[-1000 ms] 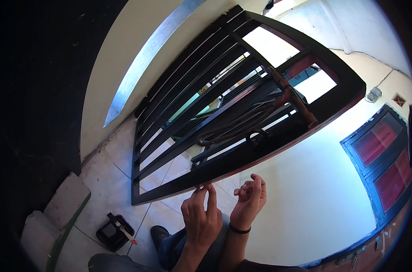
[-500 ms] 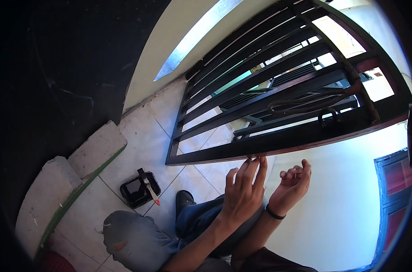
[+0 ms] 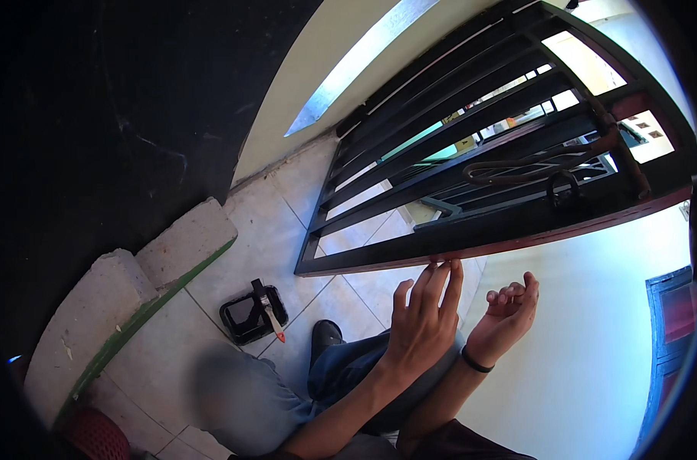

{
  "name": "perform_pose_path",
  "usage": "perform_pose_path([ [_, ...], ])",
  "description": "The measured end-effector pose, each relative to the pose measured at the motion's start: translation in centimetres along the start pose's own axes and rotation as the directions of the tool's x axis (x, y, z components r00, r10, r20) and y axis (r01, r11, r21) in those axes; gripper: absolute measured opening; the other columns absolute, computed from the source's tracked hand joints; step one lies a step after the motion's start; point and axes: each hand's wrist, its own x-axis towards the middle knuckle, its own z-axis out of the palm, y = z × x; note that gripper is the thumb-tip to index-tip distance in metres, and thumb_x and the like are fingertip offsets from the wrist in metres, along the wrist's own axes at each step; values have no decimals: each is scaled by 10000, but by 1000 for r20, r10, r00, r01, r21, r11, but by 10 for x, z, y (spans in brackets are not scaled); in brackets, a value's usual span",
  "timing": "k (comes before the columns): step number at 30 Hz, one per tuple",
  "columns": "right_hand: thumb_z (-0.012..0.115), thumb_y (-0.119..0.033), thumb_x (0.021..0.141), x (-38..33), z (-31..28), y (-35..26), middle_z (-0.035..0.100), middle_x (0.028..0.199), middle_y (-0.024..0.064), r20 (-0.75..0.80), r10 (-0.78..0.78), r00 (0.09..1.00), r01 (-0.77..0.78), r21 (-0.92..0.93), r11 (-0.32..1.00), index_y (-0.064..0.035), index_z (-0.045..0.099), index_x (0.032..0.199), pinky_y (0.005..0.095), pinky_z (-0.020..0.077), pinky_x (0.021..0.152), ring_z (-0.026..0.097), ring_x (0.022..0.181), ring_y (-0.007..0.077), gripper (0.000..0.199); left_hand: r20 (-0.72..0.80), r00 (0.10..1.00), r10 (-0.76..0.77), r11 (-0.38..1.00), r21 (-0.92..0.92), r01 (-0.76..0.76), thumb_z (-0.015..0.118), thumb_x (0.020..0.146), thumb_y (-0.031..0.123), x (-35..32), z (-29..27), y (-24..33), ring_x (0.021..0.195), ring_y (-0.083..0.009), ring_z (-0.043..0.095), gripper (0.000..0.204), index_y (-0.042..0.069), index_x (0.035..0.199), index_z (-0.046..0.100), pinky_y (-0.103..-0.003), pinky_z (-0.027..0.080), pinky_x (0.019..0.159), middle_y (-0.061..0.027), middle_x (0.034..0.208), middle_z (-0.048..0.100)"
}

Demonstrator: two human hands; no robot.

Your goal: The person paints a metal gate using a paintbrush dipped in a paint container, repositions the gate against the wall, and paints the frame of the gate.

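We want light contact: left hand, fingers slightly apart, tips on the black barred gate at its near edge; right hand loosely curled, empty.

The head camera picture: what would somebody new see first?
Probably the big dark barred gate slanting across the upper right. Next, the left hand at the gate's lower edge, and the right hand raised beside it. Then the brush lying across a black tray on the pale floor, lower left.
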Motion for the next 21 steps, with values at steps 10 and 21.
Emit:
perform_pose_path([
  [10, 597, -262, 1072, 0, -4, 5, 504, 709, -30, 21, 19, 1000, -21, 93, 995, -21, 620, 1158, 237, 404, 584, 460, 649, 43, 257, 14, 1000, 27, 999, 24, -27, 662, 855, 52, 2, -10, 3, 1245, -349, 531, 650, -70, 1474, 506, -470, 412, 1008, -200, 1358, 519],
  [21, 607, -276, 1071, 3, -8, 4, 504, 704, -47, 52, 88, 995, -94, 143, 985, -51, 618, 1146, 224, 423, 556, 479, 623, 29, 237, -10, 999, 36, 995, 97, -35, 681, 846, 84, 4, -15, 5, 1280, -437, 460, 683, -96, 1473, 480, -508, 399, 1066, -298, 1409, 421],
])
